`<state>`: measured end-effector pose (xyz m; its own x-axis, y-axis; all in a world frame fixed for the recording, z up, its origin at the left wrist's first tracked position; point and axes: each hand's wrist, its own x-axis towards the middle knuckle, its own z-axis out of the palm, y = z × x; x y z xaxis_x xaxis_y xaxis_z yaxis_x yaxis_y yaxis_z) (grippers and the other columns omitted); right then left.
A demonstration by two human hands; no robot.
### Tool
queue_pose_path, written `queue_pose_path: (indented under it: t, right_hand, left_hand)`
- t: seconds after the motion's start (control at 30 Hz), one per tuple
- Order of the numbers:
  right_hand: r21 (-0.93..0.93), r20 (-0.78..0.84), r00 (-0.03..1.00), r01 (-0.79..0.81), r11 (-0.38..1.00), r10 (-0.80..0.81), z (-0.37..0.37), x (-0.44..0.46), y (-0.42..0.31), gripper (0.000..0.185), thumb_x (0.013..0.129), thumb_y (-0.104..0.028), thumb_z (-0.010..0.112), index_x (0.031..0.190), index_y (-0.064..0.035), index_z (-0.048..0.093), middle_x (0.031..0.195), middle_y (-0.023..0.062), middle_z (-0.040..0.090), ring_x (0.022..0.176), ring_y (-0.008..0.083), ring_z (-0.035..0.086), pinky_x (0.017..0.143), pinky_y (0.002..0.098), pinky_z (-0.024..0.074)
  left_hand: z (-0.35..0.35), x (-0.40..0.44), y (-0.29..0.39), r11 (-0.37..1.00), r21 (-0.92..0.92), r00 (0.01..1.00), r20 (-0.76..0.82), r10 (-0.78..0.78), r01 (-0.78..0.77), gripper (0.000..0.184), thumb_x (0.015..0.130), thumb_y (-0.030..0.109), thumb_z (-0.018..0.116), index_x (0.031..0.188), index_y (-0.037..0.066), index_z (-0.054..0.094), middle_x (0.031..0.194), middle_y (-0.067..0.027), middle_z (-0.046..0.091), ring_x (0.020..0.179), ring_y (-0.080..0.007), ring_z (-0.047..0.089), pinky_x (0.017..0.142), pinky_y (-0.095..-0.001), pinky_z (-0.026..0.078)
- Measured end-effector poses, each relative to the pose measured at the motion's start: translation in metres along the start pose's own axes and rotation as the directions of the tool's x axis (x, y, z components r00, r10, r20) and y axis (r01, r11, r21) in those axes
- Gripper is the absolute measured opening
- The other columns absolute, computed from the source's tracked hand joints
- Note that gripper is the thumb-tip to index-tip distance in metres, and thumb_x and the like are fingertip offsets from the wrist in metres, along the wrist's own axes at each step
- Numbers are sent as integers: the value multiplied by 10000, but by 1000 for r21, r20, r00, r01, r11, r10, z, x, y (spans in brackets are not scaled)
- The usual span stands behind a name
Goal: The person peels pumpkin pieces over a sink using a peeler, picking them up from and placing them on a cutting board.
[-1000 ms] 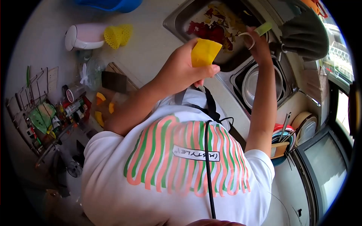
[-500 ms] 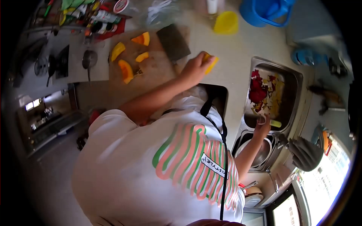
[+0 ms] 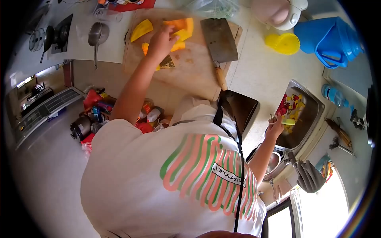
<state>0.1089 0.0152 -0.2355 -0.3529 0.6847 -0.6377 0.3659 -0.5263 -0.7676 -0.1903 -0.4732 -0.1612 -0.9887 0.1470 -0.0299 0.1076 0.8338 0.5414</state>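
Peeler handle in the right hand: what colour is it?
The peeler handle is pale green, seen in the head view.

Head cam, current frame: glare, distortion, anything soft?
Head view: window blown white, lower right; head view: strong fisheye, black corners; head view: cleaver outline reads clearly; head view: green-handled tool in right hand too small for fine detail.

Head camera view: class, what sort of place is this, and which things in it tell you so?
Very likely a kitchen: a metal sink holds food scraps, a cleaver lies on a cutting board, and a saucepan stands nearby.
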Motion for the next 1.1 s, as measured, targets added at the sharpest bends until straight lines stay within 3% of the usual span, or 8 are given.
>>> queue_pose_path:
  t: [0.07,0.17,0.37,0.63,0.8,0.9,1.0,1.1]
  right_hand:
    - [-76,16,998,56,995,-55,22,-12,-13,208,861,-195,687,873,2,623,708,19,558,485,82,432,450,245,352]
    - [-145,22,992,123,982,-121,48,-31,-12,176,877,-166,670,912,-2,617,712,9,547,491,76,417,459,227,349]
    - [-112,-10,995,100,989,-102,61,-50,10,195,890,-175,651,929,13,616,702,16,548,506,80,438,470,226,376]
    - [95,28,998,54,994,-57,93,-69,7,199,905,-200,640,911,-1,631,583,-32,394,535,87,421,533,260,401]
    - [358,221,975,-47,932,-36,150,-137,-43,158,926,-208,597,941,-51,617,755,17,557,687,110,530,688,305,485]
    - [493,415,905,-139,859,-91,175,-161,-61,153,929,-182,572,998,-47,587,936,46,588,900,165,590,866,396,479]
    - [300,457,828,201,932,-325,208,-137,-44,265,967,-203,511,1096,19,577,1014,88,605,935,191,613,895,359,465]
    - [482,377,917,-77,873,-128,203,-77,-21,246,943,-191,562,1010,42,604,891,75,608,824,155,571,804,291,455]
  left_hand:
    - [4,-2,-19,984,-176,993,-120,-20,-2,292,852,114,694,1101,23,573,958,-119,658,827,-214,666,737,-325,526]
    - [-8,-16,-38,974,-115,966,197,-169,194,344,812,189,742,1064,22,576,1010,-126,650,892,-235,651,773,-353,512]
    - [-8,-59,-35,885,391,881,471,44,-253,484,696,335,789,1022,40,587,1037,-132,636,991,-298,600,801,-408,469]
    - [5,-61,-19,850,-525,918,357,174,43,447,734,216,813,957,19,479,919,-142,598,841,-265,612,742,-357,499]
    - [8,-45,48,768,-621,815,520,257,155,358,813,85,761,886,27,415,876,-45,577,838,-98,589,738,-250,501]
    - [20,-46,105,422,-784,636,618,461,455,306,846,49,713,838,34,407,894,-86,638,853,-126,637,729,-249,513]
    - [72,-44,141,745,-661,765,526,372,92,226,872,51,661,836,18,440,882,-140,683,772,-160,678,677,-268,528]
    - [121,-33,155,859,-501,873,366,321,-106,192,861,65,634,1009,-1,531,862,-140,677,798,-195,679,685,-303,529]
